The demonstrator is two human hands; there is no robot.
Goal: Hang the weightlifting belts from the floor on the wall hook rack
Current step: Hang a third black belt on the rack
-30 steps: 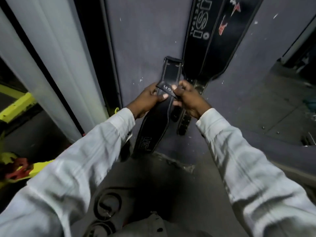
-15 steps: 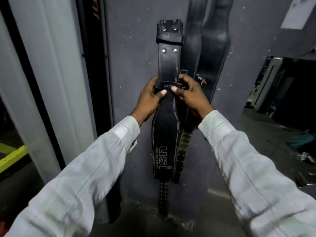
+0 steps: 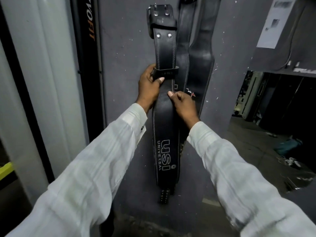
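While the black upright (image 3: 89, 48) with orange lettering stands well to the left of the USI belt (image 3: 165, 127), the grey wall (image 3: 123, 65) lies directly behind it. The belt hangs lengthwise against that wall, buckle end (image 3: 161, 19) up near the top of the view, studded tail at the bottom.

At the belt's left edge, the left hand (image 3: 148, 86) grips it at the keeper loop (image 3: 165, 72), thumb across the front and fingers curled behind. A second ago the belt was low, close to the floor; it has since been carried up the wall.

The right hand (image 3: 183, 105), which pinched the loop half a second ago, has dropped to the belt's right edge just below the loop, thumb on the face and fingers wrapped round the edge.

Just right of the belt, partly behind it, two other black belts (image 3: 201, 53) already hang. Far right of those is a paper sheet (image 3: 271, 23).

The lift looks nearly done. The hook lies out of view above, so I cannot tell whether the buckle end has caught. The right hand's lower hold suggests steadying for that final seat.
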